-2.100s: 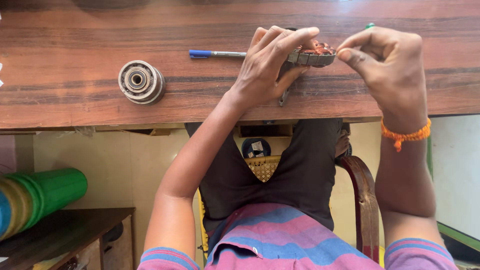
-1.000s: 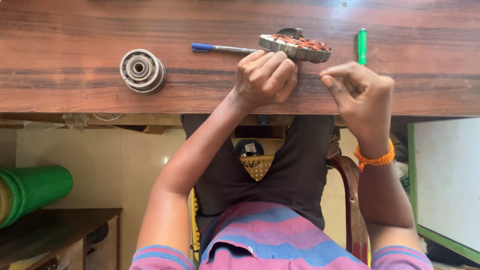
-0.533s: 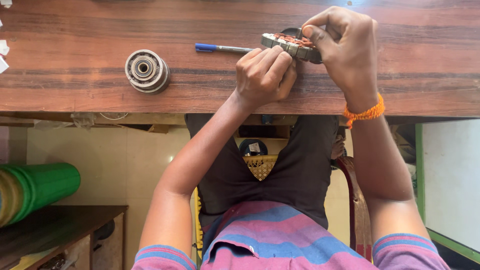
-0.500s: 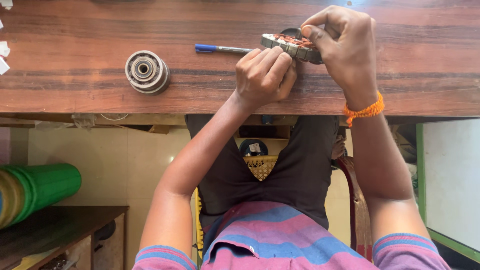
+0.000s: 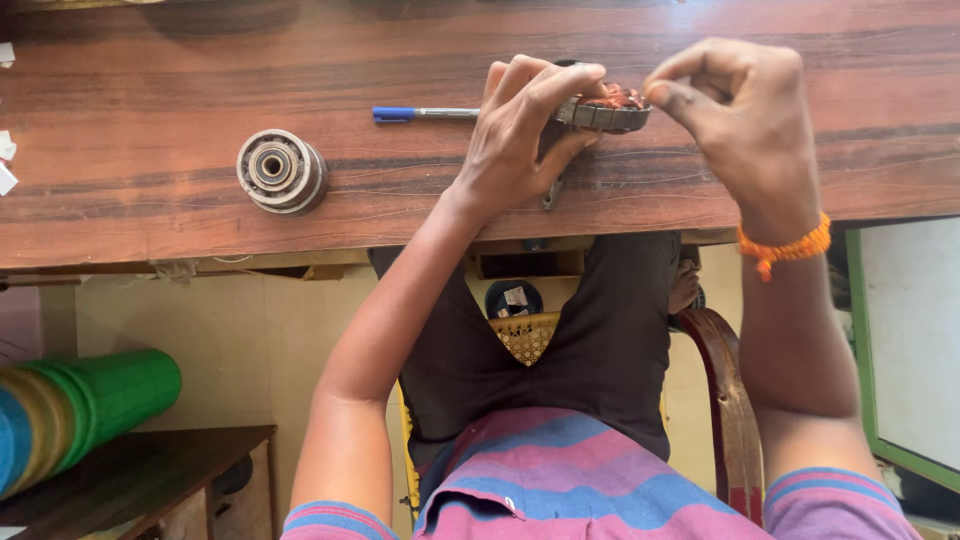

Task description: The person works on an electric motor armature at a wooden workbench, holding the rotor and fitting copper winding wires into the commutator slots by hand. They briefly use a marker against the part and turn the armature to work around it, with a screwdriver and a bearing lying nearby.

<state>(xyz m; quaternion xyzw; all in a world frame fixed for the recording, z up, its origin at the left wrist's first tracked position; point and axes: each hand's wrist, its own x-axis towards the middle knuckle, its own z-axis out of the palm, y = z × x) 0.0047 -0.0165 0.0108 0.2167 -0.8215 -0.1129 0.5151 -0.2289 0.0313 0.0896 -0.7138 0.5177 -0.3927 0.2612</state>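
A round metal stator with copper-coloured windings lies on the brown wooden table. My left hand grips its near-left rim, fingers curled over the top. My right hand hovers at the stator's right edge with thumb and forefinger pinched together; whatever is between them is too small to see. A pen with a blue cap lies just left of my left hand, its far end hidden behind my fingers.
A round metal bearing-like part sits on the table to the left. Small white scraps lie at the table's left edge. Below the table are a green roll, a dark low shelf and my chair's arm.
My right hand has come off the top of the stator and moved right, now pinched beside it. My left hand has opened from a fist and taken hold of the stator's rim.
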